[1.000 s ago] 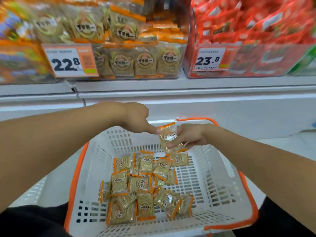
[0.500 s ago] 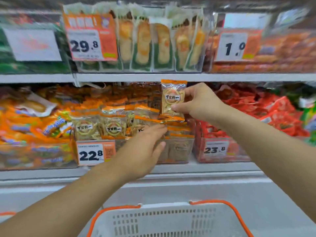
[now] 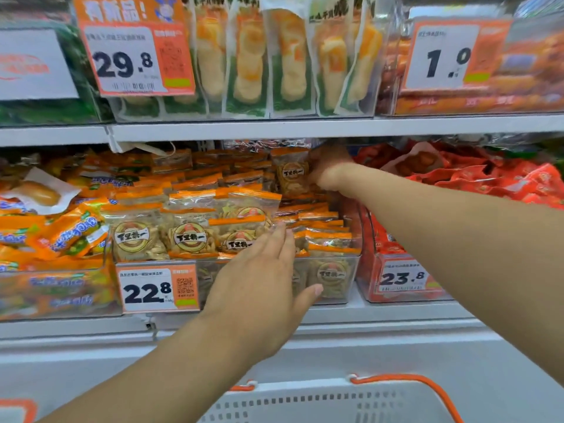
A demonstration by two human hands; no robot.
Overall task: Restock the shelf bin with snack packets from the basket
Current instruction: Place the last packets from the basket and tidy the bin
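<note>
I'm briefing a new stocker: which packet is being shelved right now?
Find the clear shelf bin behind the 22.8 price tag. At its back right, the right hand grips one snack packet, the only one lifted above the stacked ones.

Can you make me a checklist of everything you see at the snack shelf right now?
Surface: white shelf carrying clear bins; a second shelf above.
Job's things: snack packet held upright at the back of the bin, which is full of matching orange-topped packets; white basket with orange handle below, contents out of view.
Clutter: price tag reading 22.8 on the bin front; red packets in the neighbouring bin.
Hands: right hand pinches the packet; left hand flat, fingers straight, against the front packets.
Cables: nothing seen.
Surroundings: long yellow snacks on the shelf above.
</note>
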